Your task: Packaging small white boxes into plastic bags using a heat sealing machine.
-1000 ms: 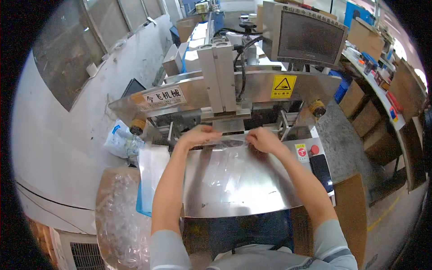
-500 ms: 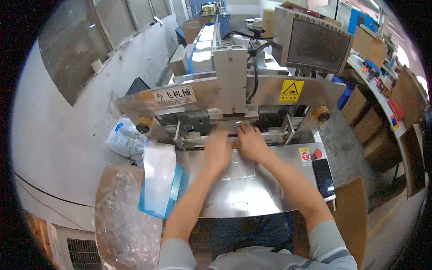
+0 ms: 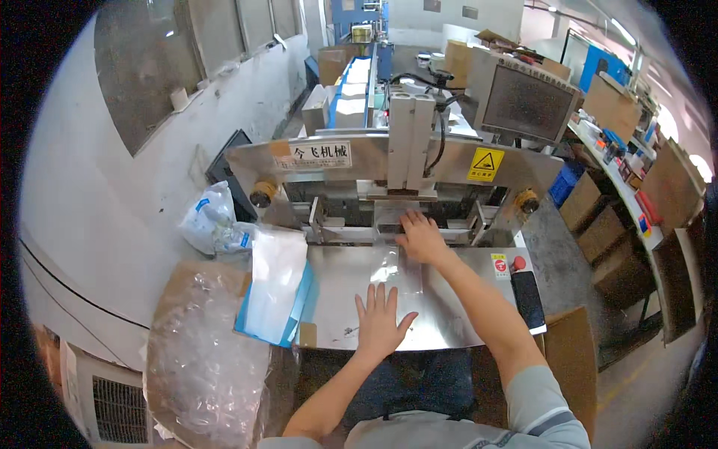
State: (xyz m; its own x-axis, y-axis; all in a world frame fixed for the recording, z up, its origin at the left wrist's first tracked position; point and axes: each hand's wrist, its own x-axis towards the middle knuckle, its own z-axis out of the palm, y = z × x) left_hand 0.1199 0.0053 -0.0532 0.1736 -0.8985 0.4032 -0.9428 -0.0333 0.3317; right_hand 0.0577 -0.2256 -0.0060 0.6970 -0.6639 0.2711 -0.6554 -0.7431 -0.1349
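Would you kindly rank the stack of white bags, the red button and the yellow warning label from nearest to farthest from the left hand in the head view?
1. Stack of white bags, to the left of the left hand.
2. Red button, far right.
3. Yellow warning label, up on the machine.

Single head view, looking steeply down over steel table [image 3: 449,329], close; fisheye rim probably distorted.

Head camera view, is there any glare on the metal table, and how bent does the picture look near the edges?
Head view: soft glare streaks the steel table between the left hand and right hand; hands look sharp; the wall edge bows toward the rim, corners black from the fisheye.
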